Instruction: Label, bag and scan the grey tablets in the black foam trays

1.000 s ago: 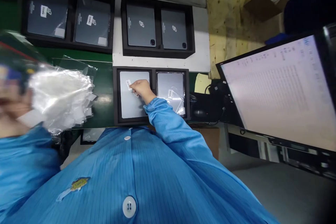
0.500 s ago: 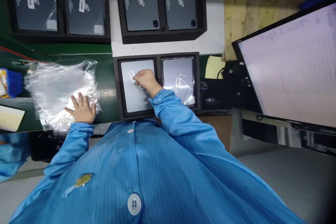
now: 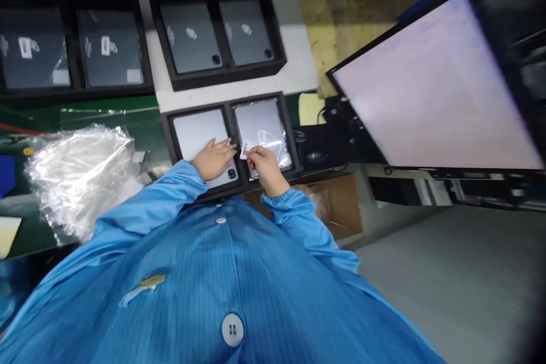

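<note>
A black foam tray [image 3: 232,118] right in front of me holds two grey tablets. My left hand [image 3: 213,158] lies flat, fingers stretched, on the left tablet [image 3: 197,132]. My right hand [image 3: 263,164] pinches a small white label [image 3: 244,149] over the divider, at the edge of the right tablet [image 3: 264,127], which is wrapped in clear plastic. Both sleeves are blue.
A heap of clear plastic bags [image 3: 79,173] lies on the green surface at left. Farther back stand two more black trays of tablets [image 3: 215,37], [image 3: 72,51]. A lit monitor [image 3: 430,88] fills the right. A cardboard box [image 3: 336,205] sits below the bench.
My left hand left the heap of bags and came to rest on the left tablet. My right hand drew back from that tablet with the white label. The view swung.
</note>
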`<state>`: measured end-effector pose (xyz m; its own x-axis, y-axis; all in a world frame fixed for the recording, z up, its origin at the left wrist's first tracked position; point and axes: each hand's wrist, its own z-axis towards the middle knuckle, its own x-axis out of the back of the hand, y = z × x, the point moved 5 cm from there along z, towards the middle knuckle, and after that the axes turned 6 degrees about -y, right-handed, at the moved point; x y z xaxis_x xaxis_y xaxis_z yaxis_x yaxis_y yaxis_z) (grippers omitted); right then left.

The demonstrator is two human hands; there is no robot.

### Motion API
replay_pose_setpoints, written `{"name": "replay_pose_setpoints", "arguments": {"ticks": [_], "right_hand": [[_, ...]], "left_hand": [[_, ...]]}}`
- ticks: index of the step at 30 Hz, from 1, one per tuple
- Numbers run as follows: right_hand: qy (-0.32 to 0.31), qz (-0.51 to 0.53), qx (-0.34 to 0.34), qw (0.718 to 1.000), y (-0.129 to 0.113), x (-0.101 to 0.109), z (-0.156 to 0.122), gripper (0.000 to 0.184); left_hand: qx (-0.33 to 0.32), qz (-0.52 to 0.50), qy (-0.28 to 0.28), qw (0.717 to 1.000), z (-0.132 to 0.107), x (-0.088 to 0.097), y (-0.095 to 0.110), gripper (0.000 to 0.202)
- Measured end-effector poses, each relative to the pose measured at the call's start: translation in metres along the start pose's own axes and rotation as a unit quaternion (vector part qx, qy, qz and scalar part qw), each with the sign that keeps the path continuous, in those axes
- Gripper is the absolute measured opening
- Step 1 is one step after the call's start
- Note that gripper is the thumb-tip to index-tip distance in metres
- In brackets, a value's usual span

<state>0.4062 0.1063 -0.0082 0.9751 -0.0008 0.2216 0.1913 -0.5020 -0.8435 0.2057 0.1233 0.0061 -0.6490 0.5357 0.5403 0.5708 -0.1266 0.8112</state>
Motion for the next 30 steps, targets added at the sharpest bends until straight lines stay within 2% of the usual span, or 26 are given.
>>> {"name": "replay_pose_setpoints", "arguments": {"ticks": [3, 6, 9, 12, 15, 17, 19, 21, 23, 25, 27, 30], "right_hand": [[0.039, -0.049, 0.011, 0.998, -0.005, 0.014, -0.003, 0.027], [0.072, -0.106, 0.036, 0.991, -0.010, 0.014, 0.003, 0.021], [0.062, -0.120, 0.033, 0.990, -0.014, -0.003, 0.017, 0.017], [-0.026, -0.156, 0.039, 0.987, -0.026, -0.040, 0.031, 0.014], [-0.122, -0.297, 0.073, 0.944, -0.045, -0.081, 0.036, 0.010], [-0.149, -0.404, 0.082, 0.899, -0.052, -0.100, 0.036, 0.004], [-0.152, -0.473, 0.086, 0.863, -0.056, -0.106, 0.035, 0.014], [-0.133, -0.495, 0.098, 0.853, -0.057, -0.097, 0.033, 0.027], [-0.095, -0.484, 0.117, 0.862, -0.057, -0.070, 0.030, 0.030], [-0.062, -0.456, 0.137, 0.877, -0.055, -0.032, 0.026, 0.026], [-0.036, -0.421, 0.153, 0.893, -0.047, 0.014, 0.021, 0.018], [0.005, -0.354, 0.169, 0.920, -0.028, 0.080, 0.011, 0.012]], "left_hand": [[-0.095, 0.049, -0.015, 0.994, 0.032, -0.005, 0.030, 0.045], [-0.177, 0.108, -0.020, 0.978, 0.046, 0.007, 0.039, 0.033], [-0.249, 0.195, -0.007, 0.949, 0.044, 0.018, 0.033, 0.026], [-0.345, 0.260, 0.088, 0.898, 0.019, 0.034, 0.029, 0.031], [-0.396, 0.246, 0.192, 0.863, -0.013, 0.057, 0.028, 0.030], [-0.395, 0.238, 0.213, 0.862, -0.026, 0.065, 0.026, 0.028], [-0.369, 0.239, 0.202, 0.875, -0.028, 0.064, 0.022, 0.026], [-0.311, 0.240, 0.167, 0.904, -0.021, 0.053, 0.014, 0.028], [-0.235, 0.241, 0.105, 0.936, -0.012, 0.034, 0.002, 0.033], [-0.147, 0.252, 0.041, 0.956, -0.004, 0.013, -0.010, 0.042], [-0.064, 0.273, -0.003, 0.960, 0.000, -0.002, -0.022, 0.057], [0.018, 0.287, -0.017, 0.957, 0.002, -0.011, -0.026, 0.065]]}}
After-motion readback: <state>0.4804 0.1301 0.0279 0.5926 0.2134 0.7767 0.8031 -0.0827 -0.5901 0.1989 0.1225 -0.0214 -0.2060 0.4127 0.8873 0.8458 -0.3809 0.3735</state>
